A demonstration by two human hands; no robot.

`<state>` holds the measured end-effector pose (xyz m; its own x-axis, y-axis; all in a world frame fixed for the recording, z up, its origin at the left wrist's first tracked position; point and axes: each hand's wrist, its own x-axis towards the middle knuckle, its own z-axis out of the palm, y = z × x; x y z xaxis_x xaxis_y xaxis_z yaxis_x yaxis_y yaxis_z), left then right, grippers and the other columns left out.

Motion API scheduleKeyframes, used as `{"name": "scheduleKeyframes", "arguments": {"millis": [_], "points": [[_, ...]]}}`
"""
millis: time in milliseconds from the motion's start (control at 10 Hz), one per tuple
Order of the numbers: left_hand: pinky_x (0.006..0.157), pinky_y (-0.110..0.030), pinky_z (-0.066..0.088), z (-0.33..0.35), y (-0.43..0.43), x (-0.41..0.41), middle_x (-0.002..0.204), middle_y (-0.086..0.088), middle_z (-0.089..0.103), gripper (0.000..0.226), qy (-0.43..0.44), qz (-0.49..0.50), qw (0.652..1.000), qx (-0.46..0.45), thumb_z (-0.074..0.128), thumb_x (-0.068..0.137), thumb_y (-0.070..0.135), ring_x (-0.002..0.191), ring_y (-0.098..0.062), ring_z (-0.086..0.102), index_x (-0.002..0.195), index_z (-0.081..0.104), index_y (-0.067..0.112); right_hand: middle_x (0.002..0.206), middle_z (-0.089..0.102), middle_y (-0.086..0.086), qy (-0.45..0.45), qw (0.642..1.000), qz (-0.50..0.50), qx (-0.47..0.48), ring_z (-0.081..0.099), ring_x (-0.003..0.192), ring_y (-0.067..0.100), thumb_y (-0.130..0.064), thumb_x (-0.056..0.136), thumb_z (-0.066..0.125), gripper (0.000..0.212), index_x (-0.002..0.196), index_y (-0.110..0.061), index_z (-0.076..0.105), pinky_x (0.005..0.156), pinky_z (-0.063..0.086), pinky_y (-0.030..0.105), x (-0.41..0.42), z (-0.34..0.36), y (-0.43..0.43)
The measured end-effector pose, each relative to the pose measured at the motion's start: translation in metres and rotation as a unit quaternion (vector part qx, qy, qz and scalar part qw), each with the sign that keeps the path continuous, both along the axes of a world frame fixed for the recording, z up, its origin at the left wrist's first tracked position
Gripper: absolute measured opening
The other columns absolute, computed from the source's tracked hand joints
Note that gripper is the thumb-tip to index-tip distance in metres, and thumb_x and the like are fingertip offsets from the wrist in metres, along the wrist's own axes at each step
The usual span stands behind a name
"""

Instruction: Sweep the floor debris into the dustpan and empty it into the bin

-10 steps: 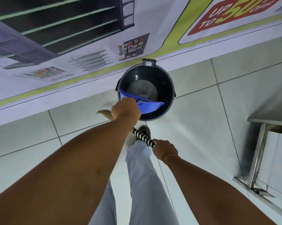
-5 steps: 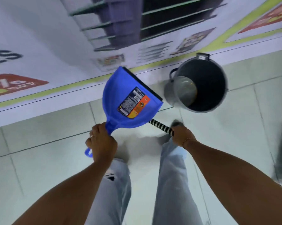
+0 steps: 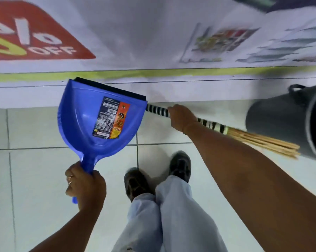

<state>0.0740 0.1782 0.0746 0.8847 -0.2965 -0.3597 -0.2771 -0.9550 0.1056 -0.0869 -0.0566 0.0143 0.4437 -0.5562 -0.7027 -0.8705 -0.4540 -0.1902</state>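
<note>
My left hand (image 3: 85, 187) grips the handle of a blue dustpan (image 3: 99, 120), held up in the air with its black rubber lip pointing away from me toward the wall; a printed label shows inside the pan and no debris is visible in it. My right hand (image 3: 181, 117) holds the black-and-white striped handle of a broom (image 3: 213, 127), lying nearly level, its straw bristles (image 3: 262, 142) pointing right toward the dark grey bin (image 3: 281, 120) at the right edge. Part of the striped handle is hidden behind the dustpan.
A wall with a printed banner (image 3: 35, 39) and a green stripe (image 3: 153, 73) runs across the top. Pale floor tiles (image 3: 35, 128) lie below. My two dark shoes (image 3: 180, 164) and light trousers stand in the middle, close to the wall.
The dustpan came out of the bin and swung left, now held face up away from it. My view turned left, so the bin slid to the right edge. The broom turned level.
</note>
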Motion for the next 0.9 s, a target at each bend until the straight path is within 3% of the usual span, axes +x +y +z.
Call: {"name": "scheduleKeyframes", "arguments": {"millis": [100, 300, 500, 700, 800, 900], "points": [[0.090, -0.054, 0.036, -0.046, 0.016, 0.010, 0.118, -0.028, 0.046, 0.038, 0.006, 0.011, 1.000, 0.007, 0.053, 0.080, -0.008, 0.100, -0.048, 0.050, 0.117, 0.043, -0.005, 0.124, 0.059, 0.021, -0.003, 0.997, -0.018, -0.070, 0.055, 0.118, 0.039, -0.005, 0.092, 0.040, 0.038, 0.126, -0.004, 0.058, 0.096, 0.046, 0.041, 0.036, -0.050, -0.028], [0.087, -0.052, 0.039, -0.085, 0.011, 0.000, 0.111, -0.023, 0.049, 0.037, 0.047, 0.007, 0.998, 0.043, 0.051, 0.079, -0.006, 0.096, -0.043, 0.053, 0.115, 0.047, -0.001, 0.124, 0.058, 0.021, 0.006, 0.993, -0.054, -0.106, 0.053, 0.118, 0.038, 0.003, 0.089, 0.042, 0.038, 0.123, -0.004, 0.059, 0.094, 0.047, 0.040, 0.057, -0.092, -0.047], [0.090, -0.048, 0.038, -0.079, -0.028, -0.022, 0.117, -0.018, 0.046, 0.041, 0.139, 0.003, 0.988, 0.073, 0.049, 0.079, -0.004, 0.103, -0.037, 0.052, 0.118, 0.049, 0.006, 0.125, 0.062, 0.019, -0.043, 0.991, -0.101, -0.080, 0.055, 0.119, 0.036, -0.001, 0.089, 0.040, 0.040, 0.123, -0.006, 0.062, 0.098, 0.044, 0.036, 0.039, -0.057, -0.013], [0.093, -0.048, 0.038, -0.071, -0.073, -0.048, 0.125, -0.013, 0.046, 0.037, 0.206, 0.029, 0.976, 0.061, 0.062, 0.083, 0.010, 0.111, -0.034, 0.051, 0.119, 0.051, 0.009, 0.128, 0.061, 0.014, 0.018, 0.992, -0.123, -0.003, 0.054, 0.120, 0.032, 0.000, 0.091, 0.039, 0.042, 0.128, -0.007, 0.058, 0.100, 0.043, 0.036, -0.024, -0.019, 0.063], [0.095, -0.049, 0.037, -0.069, -0.087, -0.053, 0.129, -0.012, 0.044, 0.042, 0.234, 0.045, 0.970, 0.042, 0.065, 0.083, 0.016, 0.116, -0.033, 0.048, 0.122, 0.049, 0.009, 0.126, 0.061, 0.014, 0.038, 0.989, -0.142, 0.017, 0.055, 0.118, 0.032, 0.003, 0.089, 0.039, 0.044, 0.127, -0.007, 0.058, 0.098, 0.046, 0.036, -0.035, -0.009, 0.077], [0.098, -0.047, 0.033, -0.058, -0.090, -0.057, 0.136, -0.012, 0.042, 0.056, 0.214, -0.003, 0.975, 0.066, 0.062, 0.085, 0.032, 0.126, -0.031, 0.040, 0.131, 0.038, 0.008, 0.125, 0.061, 0.014, 0.043, 0.985, -0.170, 0.006, 0.056, 0.116, 0.032, 0.005, 0.088, 0.039, 0.045, 0.126, -0.007, 0.059, 0.095, 0.046, 0.035, -0.030, 0.002, 0.088]]}}
